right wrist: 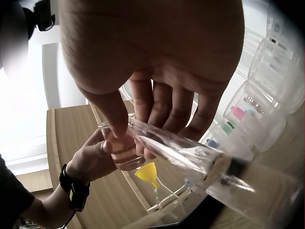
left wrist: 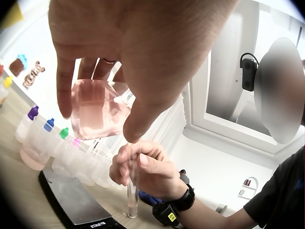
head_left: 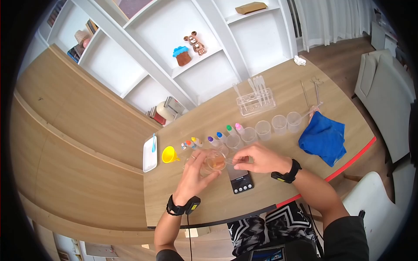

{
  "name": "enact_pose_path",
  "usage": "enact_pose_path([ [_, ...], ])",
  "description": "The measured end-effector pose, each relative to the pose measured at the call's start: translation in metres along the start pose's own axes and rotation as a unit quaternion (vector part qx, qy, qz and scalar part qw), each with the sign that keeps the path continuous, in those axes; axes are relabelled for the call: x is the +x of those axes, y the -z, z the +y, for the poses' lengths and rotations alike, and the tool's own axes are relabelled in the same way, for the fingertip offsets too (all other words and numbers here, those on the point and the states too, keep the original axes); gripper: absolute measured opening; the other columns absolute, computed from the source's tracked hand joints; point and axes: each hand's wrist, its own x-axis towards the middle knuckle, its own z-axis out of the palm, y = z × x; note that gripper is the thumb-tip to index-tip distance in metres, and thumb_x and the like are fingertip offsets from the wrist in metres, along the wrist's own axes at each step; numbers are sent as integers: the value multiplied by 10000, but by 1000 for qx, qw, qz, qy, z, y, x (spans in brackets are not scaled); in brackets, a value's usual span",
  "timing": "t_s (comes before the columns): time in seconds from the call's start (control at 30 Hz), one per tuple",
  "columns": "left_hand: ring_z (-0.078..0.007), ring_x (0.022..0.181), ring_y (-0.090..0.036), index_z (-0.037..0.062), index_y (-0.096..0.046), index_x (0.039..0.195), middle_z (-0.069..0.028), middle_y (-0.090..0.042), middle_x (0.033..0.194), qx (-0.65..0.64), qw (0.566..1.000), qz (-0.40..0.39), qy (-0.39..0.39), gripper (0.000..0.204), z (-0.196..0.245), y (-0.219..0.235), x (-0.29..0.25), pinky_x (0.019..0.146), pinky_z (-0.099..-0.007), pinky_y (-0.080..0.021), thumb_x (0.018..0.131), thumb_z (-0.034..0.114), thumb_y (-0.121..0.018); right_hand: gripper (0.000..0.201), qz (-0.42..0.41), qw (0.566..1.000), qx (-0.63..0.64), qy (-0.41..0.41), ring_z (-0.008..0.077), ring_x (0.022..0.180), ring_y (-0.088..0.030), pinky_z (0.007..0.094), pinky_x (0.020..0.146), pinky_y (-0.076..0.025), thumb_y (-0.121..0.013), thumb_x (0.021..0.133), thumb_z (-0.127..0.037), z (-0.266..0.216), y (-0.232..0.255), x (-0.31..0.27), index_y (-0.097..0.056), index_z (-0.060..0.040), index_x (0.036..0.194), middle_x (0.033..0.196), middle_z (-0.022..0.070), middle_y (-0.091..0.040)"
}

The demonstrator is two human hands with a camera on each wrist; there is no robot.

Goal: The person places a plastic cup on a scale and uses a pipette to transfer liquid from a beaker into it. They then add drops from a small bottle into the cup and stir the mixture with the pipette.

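Observation:
My left hand (head_left: 196, 174) grips a clear beaker (left wrist: 97, 112) of pale pink liquid, tilted toward my right hand. Thumb and fingers of my right hand (head_left: 261, 158) pinch a clear test tube (right wrist: 176, 148). In the left wrist view the tube hangs down from the right fingers, and the beaker's rim is close to its upper end. A small digital scale (head_left: 242, 184) lies on the table below the hands. Beside it stands a clear cup (left wrist: 35, 152) with a little pink liquid at its bottom.
Several clear cups (head_left: 263, 128) stand in a row behind the hands, near colored-cap dropper bottles (head_left: 220, 137). Farther back is a clear rack (head_left: 257, 104) with tubes. A yellow funnel (head_left: 169, 154) and white tray (head_left: 150, 161) lie left; a blue cloth (head_left: 323, 137) lies right.

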Motion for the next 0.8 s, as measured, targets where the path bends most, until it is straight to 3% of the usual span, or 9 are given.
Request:
enact_pose_path([
  [0.8, -363, 1156, -617, 61, -633, 1332, -150, -628, 1290, 24, 1000, 3, -6, 581, 5, 1, 0, 920, -415, -528, 793, 94, -849, 229, -6, 1000, -15, 3, 209, 803, -725, 344, 778, -581, -775, 942, -171, 1, 0, 0, -746, 33, 1039, 914, 139, -769],
])
